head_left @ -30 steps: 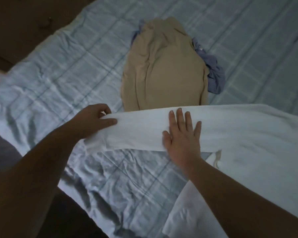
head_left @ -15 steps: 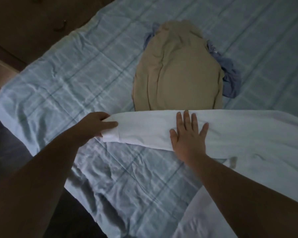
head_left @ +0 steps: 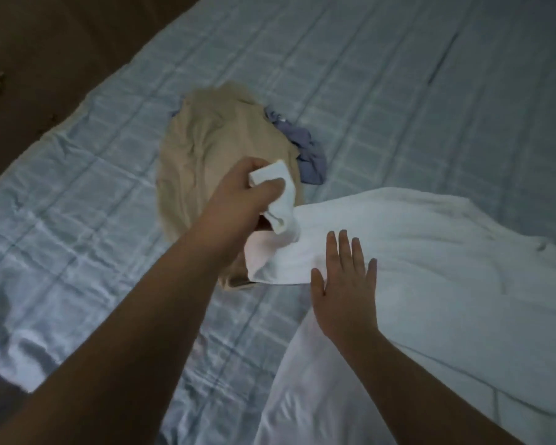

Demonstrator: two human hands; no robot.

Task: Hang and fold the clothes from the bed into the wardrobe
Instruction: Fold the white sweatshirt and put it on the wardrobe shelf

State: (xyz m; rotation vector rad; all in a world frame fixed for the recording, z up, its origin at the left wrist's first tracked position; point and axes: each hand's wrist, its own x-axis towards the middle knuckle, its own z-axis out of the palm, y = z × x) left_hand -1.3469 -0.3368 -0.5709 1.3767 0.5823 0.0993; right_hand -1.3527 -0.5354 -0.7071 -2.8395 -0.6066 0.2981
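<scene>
A white long-sleeved garment (head_left: 430, 284) lies spread over the right side of the bed. My left hand (head_left: 247, 191) grips the cuff end of its sleeve and holds it lifted and folded back towards the body of the garment. My right hand (head_left: 344, 284) presses flat, fingers straight, on the sleeve near the fold. Behind the hands a beige garment (head_left: 212, 149) lies in a heap, with a blue-grey garment (head_left: 305, 152) partly hidden under its right edge.
The bed is covered with a light blue checked sheet (head_left: 77, 194), wrinkled at the left edge. Dark brown floor (head_left: 45, 53) runs along the upper left beyond the bed's edge.
My left hand has lifted the sleeve end off the sheet and carried it rightwards over the sleeve. My right hand stays pressed on the garment. The view has shifted.
</scene>
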